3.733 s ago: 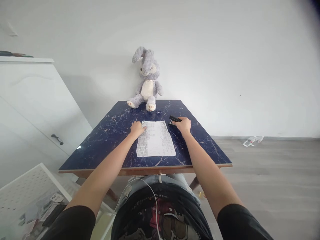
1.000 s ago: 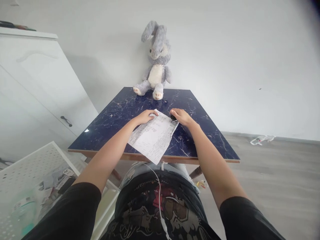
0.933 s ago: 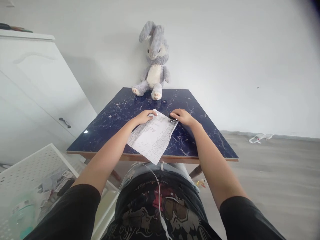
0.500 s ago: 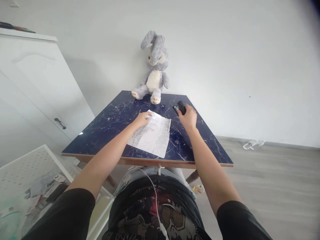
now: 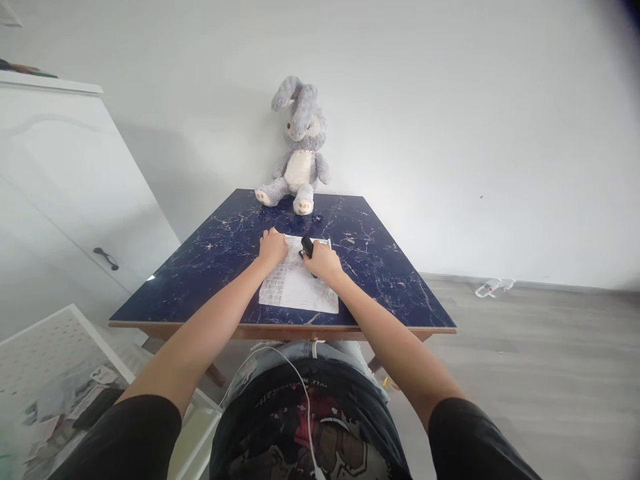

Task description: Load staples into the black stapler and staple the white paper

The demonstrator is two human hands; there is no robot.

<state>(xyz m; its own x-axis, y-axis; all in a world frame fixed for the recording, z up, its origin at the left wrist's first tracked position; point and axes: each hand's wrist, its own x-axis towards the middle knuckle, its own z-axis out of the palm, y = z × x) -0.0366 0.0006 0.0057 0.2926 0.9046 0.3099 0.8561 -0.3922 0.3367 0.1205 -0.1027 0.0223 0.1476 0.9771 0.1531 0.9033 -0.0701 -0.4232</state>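
Note:
Printed sheets of paper lie on the blue marble-patterned table close to its front edge. My left hand is closed on the upper left edge of the paper, thumb on top; its fingertips are partly hidden. In my right hand is a black stapler, held over the upper part of the paper. My fingers cover much of the stapler, so I cannot tell whether its jaws touch the sheet.
A grey plush rabbit sits at the table's back edge against the wall. On the left stand a white cabinet and a white open bin with papers inside. A white cable runs down my shirt. Plastic wrapping lies on the floor.
My right hand has brought the stapler leftward from the table's right side to over the paper. The paper has turned straighter to the front edge, and my left hand has shifted slightly left.

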